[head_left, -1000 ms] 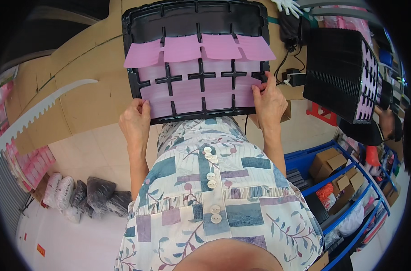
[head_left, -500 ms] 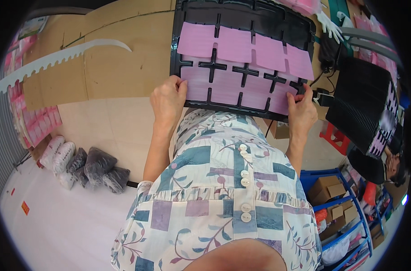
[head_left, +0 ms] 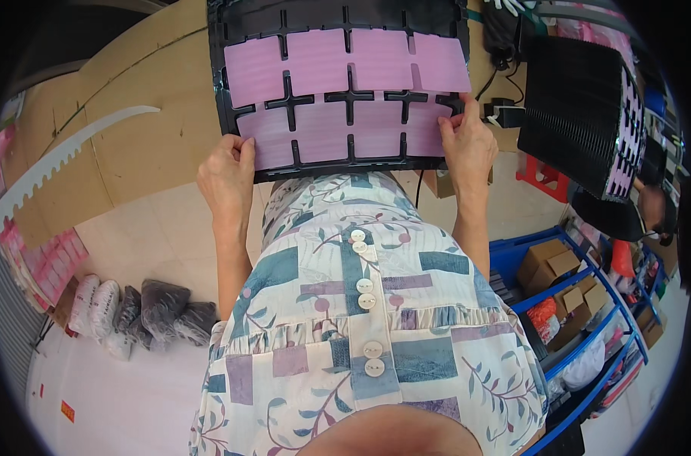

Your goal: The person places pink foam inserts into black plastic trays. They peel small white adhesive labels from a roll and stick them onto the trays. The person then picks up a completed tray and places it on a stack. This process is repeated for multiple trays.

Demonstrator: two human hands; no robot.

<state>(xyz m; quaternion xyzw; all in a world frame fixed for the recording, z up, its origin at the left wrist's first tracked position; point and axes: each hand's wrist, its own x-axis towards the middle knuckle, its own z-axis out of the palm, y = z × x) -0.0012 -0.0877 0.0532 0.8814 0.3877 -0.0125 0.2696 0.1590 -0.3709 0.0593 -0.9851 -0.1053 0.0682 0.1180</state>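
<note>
In front of me at the top middle, a black plastic tray with several compartments lies level, its near edge close to my body. Thin pink foam sheets cover two of its rows, a far row and a near row. My left hand is closed at the tray's near left corner, thumb and forefinger pinching the outer edge of the near row. At the opposite end, my right hand pinches that row's right edge, other fingers curled by the tray's rim. The undersides of the sheets are hidden.
Left of the tray lies brown cardboard with a pale toothed strip over it. Stacked black trays stand at the right, above a red stool. A blue shelf holds cartons; wrapped bags lie on the floor.
The tray and both hands appear farther left in the view, which has shifted too. The far-row sheets, uneven before, now look more in line. Both hands keep their places at the near row's ends.
</note>
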